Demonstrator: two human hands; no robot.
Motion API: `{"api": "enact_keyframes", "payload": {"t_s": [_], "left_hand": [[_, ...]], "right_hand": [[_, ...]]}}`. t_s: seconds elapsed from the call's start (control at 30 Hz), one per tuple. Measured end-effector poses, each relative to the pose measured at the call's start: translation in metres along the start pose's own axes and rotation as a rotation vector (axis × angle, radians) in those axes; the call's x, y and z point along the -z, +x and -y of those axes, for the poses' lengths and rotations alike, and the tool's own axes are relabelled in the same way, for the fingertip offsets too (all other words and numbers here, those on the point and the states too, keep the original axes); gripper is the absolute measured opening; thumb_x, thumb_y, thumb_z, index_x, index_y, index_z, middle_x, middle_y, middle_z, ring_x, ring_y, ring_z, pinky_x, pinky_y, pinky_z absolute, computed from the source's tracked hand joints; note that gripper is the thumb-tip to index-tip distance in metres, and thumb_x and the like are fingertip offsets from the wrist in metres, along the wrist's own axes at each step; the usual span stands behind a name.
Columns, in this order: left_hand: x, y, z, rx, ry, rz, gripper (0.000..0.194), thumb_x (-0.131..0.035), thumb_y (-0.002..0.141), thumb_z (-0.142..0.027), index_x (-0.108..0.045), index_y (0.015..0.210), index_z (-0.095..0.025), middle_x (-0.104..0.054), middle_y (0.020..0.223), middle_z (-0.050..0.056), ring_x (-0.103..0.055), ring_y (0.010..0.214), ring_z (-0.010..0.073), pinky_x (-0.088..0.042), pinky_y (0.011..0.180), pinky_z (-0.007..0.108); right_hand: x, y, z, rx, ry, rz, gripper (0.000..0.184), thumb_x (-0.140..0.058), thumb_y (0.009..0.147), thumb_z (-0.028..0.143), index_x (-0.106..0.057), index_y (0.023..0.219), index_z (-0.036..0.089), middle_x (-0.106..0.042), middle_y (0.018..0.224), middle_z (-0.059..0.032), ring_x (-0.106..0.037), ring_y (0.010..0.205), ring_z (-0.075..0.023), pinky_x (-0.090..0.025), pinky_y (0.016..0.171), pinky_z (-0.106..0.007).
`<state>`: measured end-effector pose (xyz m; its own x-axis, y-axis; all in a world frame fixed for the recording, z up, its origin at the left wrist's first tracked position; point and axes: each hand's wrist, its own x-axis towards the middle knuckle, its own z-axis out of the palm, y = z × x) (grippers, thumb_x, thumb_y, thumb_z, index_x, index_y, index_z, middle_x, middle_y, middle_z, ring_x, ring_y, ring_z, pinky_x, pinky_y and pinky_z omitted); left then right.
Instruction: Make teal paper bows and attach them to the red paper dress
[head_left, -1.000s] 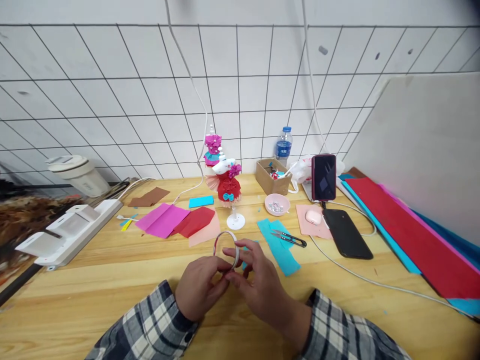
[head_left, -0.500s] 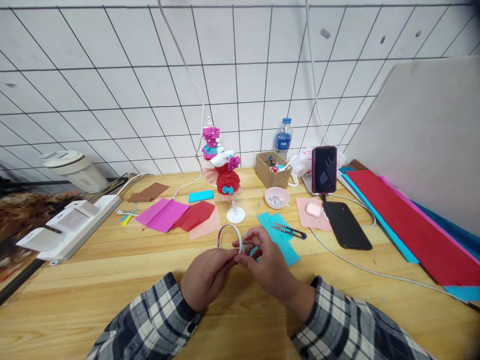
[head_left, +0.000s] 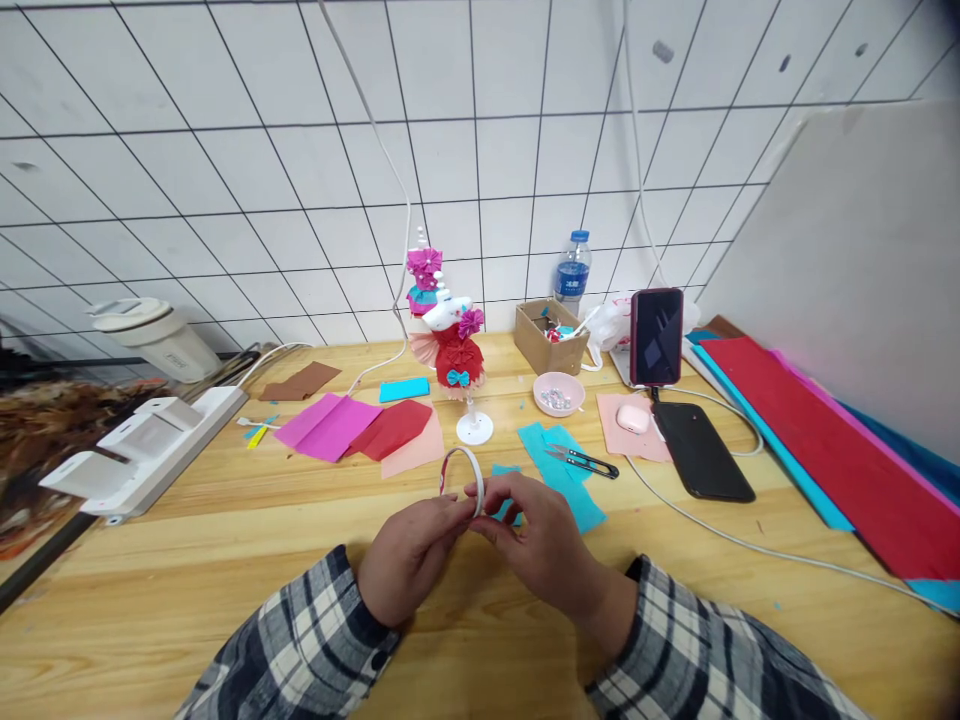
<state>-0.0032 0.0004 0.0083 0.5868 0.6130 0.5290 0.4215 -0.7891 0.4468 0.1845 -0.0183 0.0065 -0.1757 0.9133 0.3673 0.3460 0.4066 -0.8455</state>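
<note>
A narrow roll of white tape, with reddish print on its inner side, stands on edge between my hands just above the table. My left hand is closed on its lower left part, its thumb and fingers pressed together. On the right side, my right hand pinches the same roll with thumb and curled fingers. The lowest part of the roll is hidden by my fingers. Behind my right fingers lies a small blue paper piece. Larger blue paper strips lie farther right, with thread snips on them.
A decorated red mini dress form stands ahead, another behind it. Magenta paper and red paper lie left. A pink bowl of beads, a cardboard box and a black phone are right. A white cable crosses the table.
The tape roll and both hands have shifted slightly right, and my right fingers have closed in around the roll's edge. The camera view has tilted a little.
</note>
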Motion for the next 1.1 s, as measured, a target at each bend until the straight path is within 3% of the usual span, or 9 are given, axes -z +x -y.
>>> {"api": "enact_keyframes", "payload": {"t_s": [0.3,0.47,0.53,0.63,0.8,1.0,1.1], "left_hand": [[-0.002,-0.002,0.002,0.016,-0.087,-0.026,0.037,-0.05,0.09,-0.011,-0.058,0.123,-0.027,-0.074,0.103,0.004,-0.072,0.089,0.0138,-0.057,0.078,0.022],[0.003,0.002,-0.003,0.081,-0.098,0.034,0.027,-0.041,0.09,-0.009,-0.064,0.098,-0.02,-0.072,0.11,0.007,-0.067,0.104,0.0173,-0.053,0.092,0.031],[0.004,0.003,-0.004,0.1,-0.107,0.049,0.026,-0.039,0.09,-0.008,-0.063,0.092,-0.019,-0.072,0.109,0.008,-0.066,0.104,0.0173,-0.053,0.091,0.032],[0.004,0.005,-0.005,0.047,-0.162,0.104,0.028,-0.036,0.091,-0.009,-0.062,0.086,-0.019,-0.073,0.095,0.006,-0.067,0.095,0.0162,-0.051,0.094,0.034],[0.001,0.007,-0.004,-0.039,-0.218,0.158,0.032,-0.034,0.092,-0.01,-0.062,0.077,-0.019,-0.073,0.088,0.007,-0.067,0.092,0.0164,-0.049,0.097,0.037],[-0.001,0.007,-0.005,-0.111,-0.146,0.205,0.03,-0.037,0.09,-0.008,-0.063,0.08,-0.019,-0.074,0.091,0.008,-0.067,0.094,0.0167,-0.047,0.1,0.036],[-0.001,0.004,-0.006,-0.093,-0.136,0.225,0.03,-0.036,0.088,-0.007,-0.063,0.088,-0.02,-0.074,0.091,0.007,-0.066,0.098,0.0178,-0.043,0.104,0.039]], "right_hand": [[-0.002,-0.001,-0.001,0.025,0.011,-0.048,0.021,-0.065,0.084,0.029,-0.056,0.102,0.025,-0.068,0.098,-0.0038,-0.063,0.076,-0.015,-0.05,0.063,-0.028],[0.0,-0.001,0.001,0.052,0.126,-0.031,0.056,-0.069,0.08,0.027,-0.041,0.129,0.026,-0.065,0.116,-0.0076,-0.064,0.091,-0.0186,-0.053,0.069,-0.03],[0.002,-0.002,0.003,0.089,0.158,-0.026,0.052,-0.065,0.083,0.024,-0.042,0.13,0.027,-0.065,0.118,-0.0078,-0.061,0.103,-0.0208,-0.052,0.08,-0.034],[0.003,-0.001,0.004,0.091,0.198,-0.046,0.041,-0.063,0.085,0.023,-0.048,0.123,0.025,-0.068,0.112,-0.0074,-0.061,0.105,-0.0219,-0.049,0.088,-0.039],[0.002,0.001,0.005,0.001,0.225,-0.078,0.038,-0.064,0.082,0.024,-0.051,0.118,0.023,-0.07,0.1,-0.0052,-0.062,0.088,-0.0182,-0.05,0.078,-0.034],[-0.001,-0.003,0.009,-0.026,0.41,0.04,0.029,-0.048,0.089,0.017,-0.049,0.118,0.024,-0.07,0.1,-0.0051,-0.064,0.085,-0.0162,-0.051,0.079,-0.034],[-0.002,-0.004,0.009,-0.006,0.422,0.012,0.031,-0.048,0.089,0.015,-0.049,0.119,0.024,-0.069,0.099,-0.0044,-0.064,0.087,-0.0166,-0.051,0.083,-0.035]]}}
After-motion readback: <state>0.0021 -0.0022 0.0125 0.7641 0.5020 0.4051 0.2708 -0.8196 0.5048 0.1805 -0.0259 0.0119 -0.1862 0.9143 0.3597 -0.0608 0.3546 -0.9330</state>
